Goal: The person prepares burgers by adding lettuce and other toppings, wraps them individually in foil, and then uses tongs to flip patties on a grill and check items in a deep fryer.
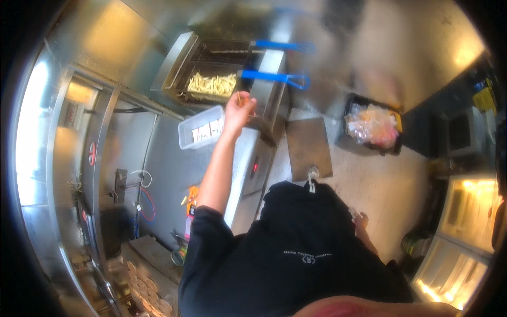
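Observation:
My left hand [240, 110] reaches out over the near edge of a deep fryer [274, 65]. Between its fingertips is a small thin brown piece, perhaps a fry [239, 98]. Just beyond, pale fries [212, 84] fill a fryer basket whose blue handle [273, 76] points right. A second blue-handled basket [222, 51] sits behind it. Beside my left wrist stands a clear plastic tub [201, 128] with printed paper at its bottom. My right hand [360, 221] hangs low by my hip; something whitish shows at its fingers, too blurred to name.
On the floor to the right is a black bin [350, 104] heaped with plastic bags. A brown mat [309, 148] lies before my feet. Lit glass cabinets [455, 245] line the right edge. Round brown patties or buns [144, 287] rest at lower left, near loose cables [147, 204].

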`<state>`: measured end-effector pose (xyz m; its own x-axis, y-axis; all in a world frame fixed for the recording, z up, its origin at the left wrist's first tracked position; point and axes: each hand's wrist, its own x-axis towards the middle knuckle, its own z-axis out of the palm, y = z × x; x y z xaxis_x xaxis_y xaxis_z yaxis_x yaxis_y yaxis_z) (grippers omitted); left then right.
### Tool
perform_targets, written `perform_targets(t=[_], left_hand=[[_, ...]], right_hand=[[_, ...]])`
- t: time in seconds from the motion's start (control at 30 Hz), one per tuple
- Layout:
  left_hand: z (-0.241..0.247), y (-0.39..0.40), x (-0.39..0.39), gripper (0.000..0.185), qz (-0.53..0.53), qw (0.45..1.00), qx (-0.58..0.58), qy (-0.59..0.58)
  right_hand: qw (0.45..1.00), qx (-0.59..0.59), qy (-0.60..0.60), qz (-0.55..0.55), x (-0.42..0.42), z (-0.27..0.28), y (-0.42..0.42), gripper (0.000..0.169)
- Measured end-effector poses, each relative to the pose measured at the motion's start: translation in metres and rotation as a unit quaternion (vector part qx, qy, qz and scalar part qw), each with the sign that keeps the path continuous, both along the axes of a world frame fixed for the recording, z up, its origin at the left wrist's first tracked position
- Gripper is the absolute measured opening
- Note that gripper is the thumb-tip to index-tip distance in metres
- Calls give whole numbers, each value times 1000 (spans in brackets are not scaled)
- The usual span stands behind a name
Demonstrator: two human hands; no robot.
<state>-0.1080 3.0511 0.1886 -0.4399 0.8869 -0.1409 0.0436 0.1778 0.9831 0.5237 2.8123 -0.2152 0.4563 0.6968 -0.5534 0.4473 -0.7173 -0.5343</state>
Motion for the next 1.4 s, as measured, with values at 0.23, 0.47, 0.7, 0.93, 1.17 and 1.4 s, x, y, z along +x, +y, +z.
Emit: perform_targets(t=[0.23,0.47,0.7,0.93,1.17,1.4], left_hand=[[53,176,-110,32,65,985,81,138],[44,232,-126,59,143,917,58,368],[31,186,14,58,-39,886,15,-462],[28,98,-1,50,228,799,200,-520],[13,5,103,56,536,649,293,-453],[-4,-44,211,51,588,505,432,-461]], right_hand=[[967,199,43,151,-69,163,289,33],[913,349,116,177,-203,381,463,36],[760,291,468,343,-405,497,494,47],[598,361,186,691,-495,478,555,58],[686,-68,304,658,-540,357,646,11],[690,46,284,664,-480,344,642,22]])
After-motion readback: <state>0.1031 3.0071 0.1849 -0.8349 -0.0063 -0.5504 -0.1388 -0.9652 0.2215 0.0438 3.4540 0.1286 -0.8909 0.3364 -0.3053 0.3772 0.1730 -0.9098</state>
